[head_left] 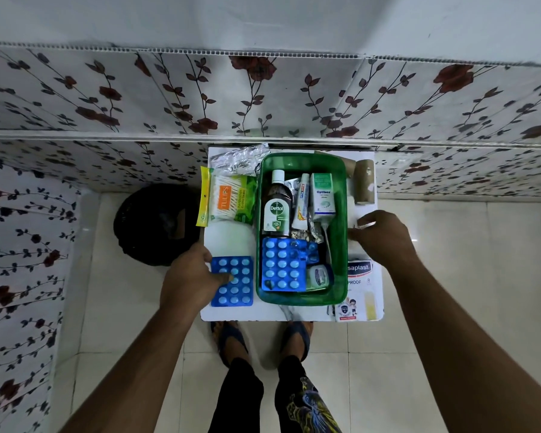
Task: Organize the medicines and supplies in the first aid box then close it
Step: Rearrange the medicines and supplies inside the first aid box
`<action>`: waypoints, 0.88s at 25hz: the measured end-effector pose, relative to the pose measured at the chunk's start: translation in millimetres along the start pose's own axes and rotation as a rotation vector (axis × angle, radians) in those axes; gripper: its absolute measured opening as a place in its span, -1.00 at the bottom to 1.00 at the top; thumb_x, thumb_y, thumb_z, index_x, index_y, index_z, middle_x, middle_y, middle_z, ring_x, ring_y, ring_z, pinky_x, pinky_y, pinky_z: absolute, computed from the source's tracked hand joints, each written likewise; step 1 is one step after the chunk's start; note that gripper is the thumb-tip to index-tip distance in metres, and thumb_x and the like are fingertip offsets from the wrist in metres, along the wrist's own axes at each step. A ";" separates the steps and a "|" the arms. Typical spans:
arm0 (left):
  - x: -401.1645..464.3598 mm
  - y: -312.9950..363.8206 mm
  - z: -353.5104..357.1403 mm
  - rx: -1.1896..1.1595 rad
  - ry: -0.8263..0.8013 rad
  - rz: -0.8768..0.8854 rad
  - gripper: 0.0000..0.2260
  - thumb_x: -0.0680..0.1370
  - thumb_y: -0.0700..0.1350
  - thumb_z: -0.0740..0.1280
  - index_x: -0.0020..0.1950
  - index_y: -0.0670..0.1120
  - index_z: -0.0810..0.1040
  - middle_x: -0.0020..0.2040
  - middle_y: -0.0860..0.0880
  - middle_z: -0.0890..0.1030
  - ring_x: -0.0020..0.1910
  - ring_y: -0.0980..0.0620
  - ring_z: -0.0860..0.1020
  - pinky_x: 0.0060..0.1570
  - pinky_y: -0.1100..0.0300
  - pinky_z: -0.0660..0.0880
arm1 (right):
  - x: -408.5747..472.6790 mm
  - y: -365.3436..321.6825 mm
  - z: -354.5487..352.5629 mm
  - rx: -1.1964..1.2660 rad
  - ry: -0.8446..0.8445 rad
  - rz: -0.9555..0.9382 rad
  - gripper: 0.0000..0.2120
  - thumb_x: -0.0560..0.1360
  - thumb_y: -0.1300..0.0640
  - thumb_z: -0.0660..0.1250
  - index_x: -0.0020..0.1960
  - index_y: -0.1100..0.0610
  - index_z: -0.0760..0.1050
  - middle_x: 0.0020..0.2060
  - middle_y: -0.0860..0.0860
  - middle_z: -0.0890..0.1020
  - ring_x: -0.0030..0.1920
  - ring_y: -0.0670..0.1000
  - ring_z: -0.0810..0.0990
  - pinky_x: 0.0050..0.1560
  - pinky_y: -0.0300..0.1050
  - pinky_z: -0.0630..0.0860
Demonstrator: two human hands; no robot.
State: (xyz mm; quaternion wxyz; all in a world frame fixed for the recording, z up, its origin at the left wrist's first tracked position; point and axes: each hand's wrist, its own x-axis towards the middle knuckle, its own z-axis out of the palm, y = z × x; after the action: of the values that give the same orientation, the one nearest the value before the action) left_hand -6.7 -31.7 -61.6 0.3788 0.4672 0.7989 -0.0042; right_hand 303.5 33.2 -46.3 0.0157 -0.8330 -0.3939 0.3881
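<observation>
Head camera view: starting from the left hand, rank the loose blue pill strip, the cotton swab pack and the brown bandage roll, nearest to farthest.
From the left hand:
1. Loose blue pill strip, under its fingers, left of the green box.
2. Cotton swab pack, behind the strip, same side.
3. Brown bandage roll, beyond the box, far right.

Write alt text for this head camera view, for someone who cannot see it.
A person standing at a small white table reaches the left hand onto a blue pill strip beside an open green box holding a Dettol bottle and medicines, while the right hand rests at the box's other side.

Home interior: floral wall panels [107,98], glossy floor tiles [450,276], black bin [156,223], small white table [231,314].
</observation>
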 end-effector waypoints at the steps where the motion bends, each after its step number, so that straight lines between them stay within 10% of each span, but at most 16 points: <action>1: 0.1 0.8 1.8 0.000 0.010 0.003 -0.62 0.29 0.02 0.58 -0.08 -0.05 0.47 -0.17 -0.02 0.57 -0.17 -0.02 0.55 -0.28 0.11 0.38 | -0.6 0.3 4.8 0.019 0.010 -0.007 -0.61 0.35 0.00 0.54 0.10 0.13 0.58 -0.09 0.04 0.60 -0.01 0.14 0.61 0.03 -0.04 0.53; 11: -34.6 10.3 -83.0 -0.027 0.106 0.082 -0.70 0.30 -0.19 0.56 -0.30 -0.06 0.42 -0.48 0.00 0.50 -0.44 0.01 0.44 -0.38 0.15 0.33 | -29.6 8.3 -24.2 0.333 0.112 -0.066 -0.77 0.33 0.07 0.54 -0.09 0.09 0.58 -0.19 0.06 0.68 -0.15 0.18 0.67 -0.03 0.20 0.63; 15: -49.9 66.1 -110.5 -0.505 0.032 0.160 -0.72 0.38 -0.34 0.49 -0.20 -0.01 0.49 -0.35 -0.10 0.65 -0.36 -0.04 0.59 -0.30 0.14 0.55 | -51.6 -3.4 -39.5 0.544 0.088 -0.121 -0.81 0.40 0.16 0.53 -0.03 0.13 0.58 -0.16 0.09 0.68 -0.17 0.18 0.70 -0.14 0.06 0.65; 22: -41.4 133.3 -21.7 0.393 0.081 0.457 -0.83 0.44 -0.18 0.41 -0.04 0.02 0.51 -0.19 -0.05 0.62 -0.19 -0.14 0.58 -0.29 0.08 0.45 | -62.6 -1.6 -38.1 0.587 0.084 -0.105 -0.77 0.50 0.12 0.44 0.09 0.19 0.54 -0.12 0.12 0.68 -0.36 0.01 0.72 -0.34 -0.12 0.55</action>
State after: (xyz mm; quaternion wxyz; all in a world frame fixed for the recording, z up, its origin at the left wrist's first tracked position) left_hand 91.6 20.5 25.3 0.2400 0.6989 0.6715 -0.0548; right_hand 303.3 3.1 20.5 0.2922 -0.7866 -0.3063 0.4495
